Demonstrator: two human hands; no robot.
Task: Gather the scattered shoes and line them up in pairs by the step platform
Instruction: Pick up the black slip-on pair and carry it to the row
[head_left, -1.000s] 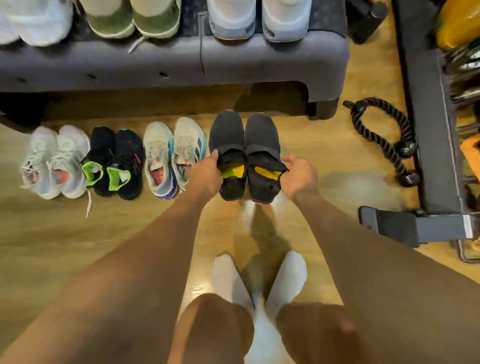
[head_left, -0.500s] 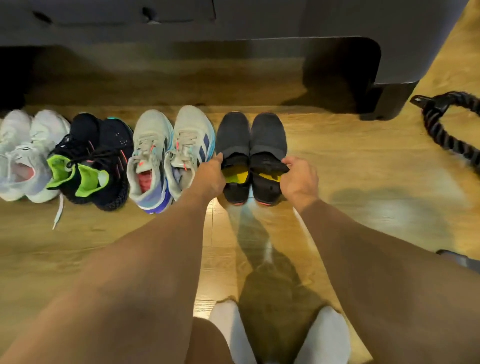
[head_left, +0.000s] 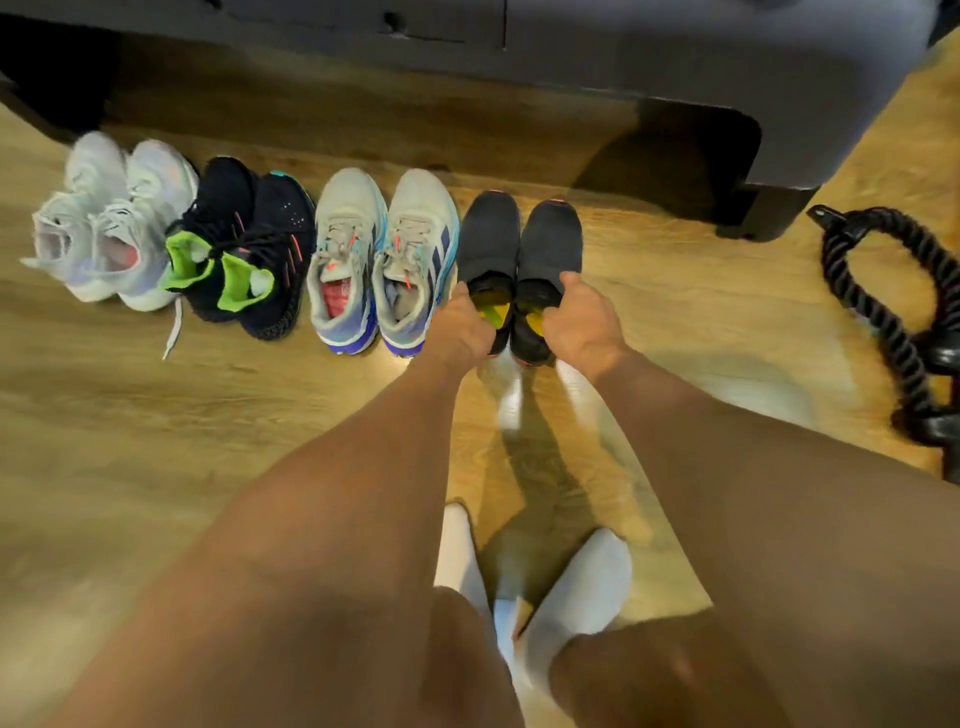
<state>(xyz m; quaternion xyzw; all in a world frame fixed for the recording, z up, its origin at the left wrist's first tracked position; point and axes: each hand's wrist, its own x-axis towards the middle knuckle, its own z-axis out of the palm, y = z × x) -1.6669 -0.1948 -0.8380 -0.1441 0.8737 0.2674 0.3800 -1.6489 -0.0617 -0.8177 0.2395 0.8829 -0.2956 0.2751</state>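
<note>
Both hands (head_left: 464, 325) still on black pair (head_left: 549, 236)

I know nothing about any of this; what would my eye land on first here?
Dead centre, the left hand and right hand each grip one shoe of a dark pair with yellow lining. That pair ends a row on the wood floor: white pair, black pair with green lining, grey and blue pair, toes toward the step platform. A black braided rope lies at far right.
</note>
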